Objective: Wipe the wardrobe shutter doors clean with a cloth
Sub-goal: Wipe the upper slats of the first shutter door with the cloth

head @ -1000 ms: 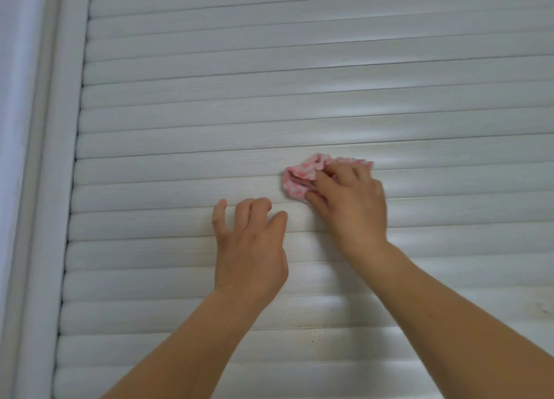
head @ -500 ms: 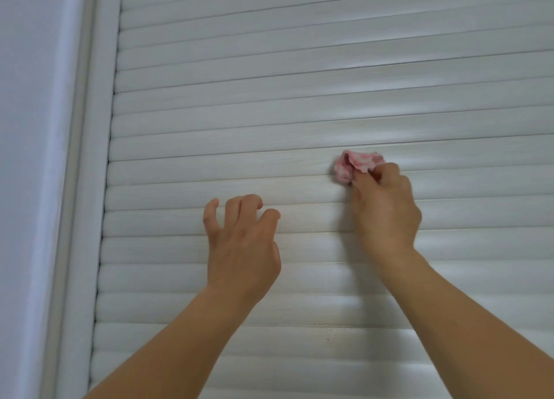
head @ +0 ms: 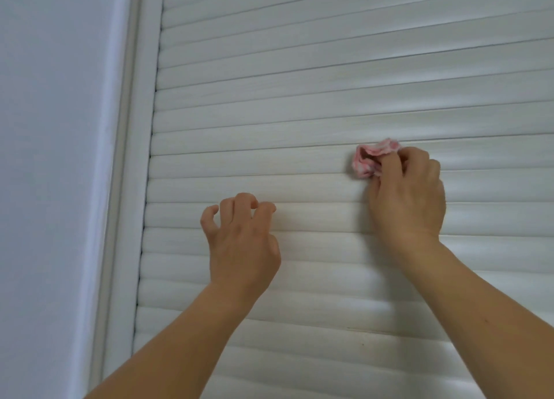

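Your two bare hands are raised against a white shutter door [head: 329,98] made of horizontal slats that fill the view ahead of you; both forearms reach up from the bottom edge of the view, the left from lower centre and the right from the lower right corner.

Your right hand [head: 410,200] is closed around a small pink and white cloth [head: 370,157]; the cloth is bunched into a crumpled wad, gripped between your thumb and curled fingers, and it sticks out above and to the left of your knuckles; the wad is pressed against a slat, right on the groove between two slats.

Your left hand [head: 239,242] sits lower than your right and well apart from it, to its left; it holds nothing; its fingers are loosely curled like a claw, spread a little, with the tips pointing at the slats; you cannot tell from here whether the tips touch the door or stop just short of it.

To the left of your left hand runs the door's upright white frame [head: 132,188], a rounded moulding that leans slightly in this wide view; beyond the frame, further left, is a plain pale wall [head: 51,158].

Below your hands, between your forearms, a few tiny dark specks mark the lower slats.
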Motion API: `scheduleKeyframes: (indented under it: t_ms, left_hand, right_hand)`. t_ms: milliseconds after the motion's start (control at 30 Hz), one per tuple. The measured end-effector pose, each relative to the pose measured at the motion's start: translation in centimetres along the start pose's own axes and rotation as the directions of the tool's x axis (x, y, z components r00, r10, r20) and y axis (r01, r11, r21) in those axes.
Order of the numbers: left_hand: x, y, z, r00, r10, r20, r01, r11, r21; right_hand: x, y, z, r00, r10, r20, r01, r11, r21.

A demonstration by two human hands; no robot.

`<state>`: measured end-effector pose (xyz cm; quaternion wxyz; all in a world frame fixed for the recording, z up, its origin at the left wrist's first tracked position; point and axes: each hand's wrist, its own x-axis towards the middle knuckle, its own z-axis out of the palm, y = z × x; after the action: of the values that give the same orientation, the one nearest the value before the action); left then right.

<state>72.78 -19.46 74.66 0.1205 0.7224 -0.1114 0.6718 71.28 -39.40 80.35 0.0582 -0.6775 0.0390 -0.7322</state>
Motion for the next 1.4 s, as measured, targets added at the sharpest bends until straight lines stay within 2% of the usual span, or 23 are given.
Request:
scheduleKeyframes:
  t_ms: [100, 167, 233, 367, 667, 1067, 1167, 1300, 1400]
  left_hand:
    - [-0.1, -1.5, 0.3, 1.0, -0.005, 0.002, 0.005, 1.0, -0.015]
    - [-0.1, -2.9, 0.4, 1.0, 0.005, -0.009, -0.005, 0.999, -0.033]
    - [0.2, -4.6, 0.6, 1.0, 0.012, -0.018, -0.013, 0.998, -0.059]
    - [-0.1, -7.7, 1.0, 1.0, 0.004, -0.026, -0.006, 0.995, -0.102]
    - [-1.5, -12.2, 1.5, 0.999, 0.038, -0.029, -0.042, 0.99, -0.133]
    - [-3.5, -16.8, 0.5, 0.999, 0.027, 0.047, -0.024, 0.998, -0.064]
    - [-4.4, -17.7, 0.5, 0.998, 0.015, 0.064, -0.013, 0.999, -0.034]
    - [-5.2, -17.8, 0.4, 0.994, 0.001, 0.113, 0.003, 0.999, -0.033]
    - [-5.7, -17.6, 0.3, 0.993, 0.0, 0.119, 0.004, 0.999, -0.034]
  right_hand:
    - [-0.3, -1.5, 1.5, 0.993, -0.001, -0.12, 0.002, 1.0, 0.007]
    - [-0.6, -2.7, 2.2, 0.985, -0.071, -0.16, 0.07, 0.997, -0.01]
    - [-0.8, -4.7, 3.1, 0.972, -0.158, -0.174, 0.159, 0.987, -0.008]
    - [-1.8, -8.6, 4.5, 0.956, -0.225, -0.187, 0.234, 0.972, 0.027]
    - [-2.6, -15.9, 6.1, 0.901, -0.422, -0.103, 0.428, 0.902, 0.046]
    - [-4.1, -27.0, 8.4, 0.871, -0.487, 0.064, 0.48, 0.872, 0.097]
    - [-5.0, -28.4, 8.8, 0.864, -0.492, 0.105, 0.489, 0.871, 0.059]
    - [-6.7, -28.4, 8.7, 0.839, -0.531, 0.117, 0.518, 0.846, 0.122]
    - [-7.7, -27.3, 8.2, 0.818, -0.561, 0.129, 0.55, 0.828, 0.109]
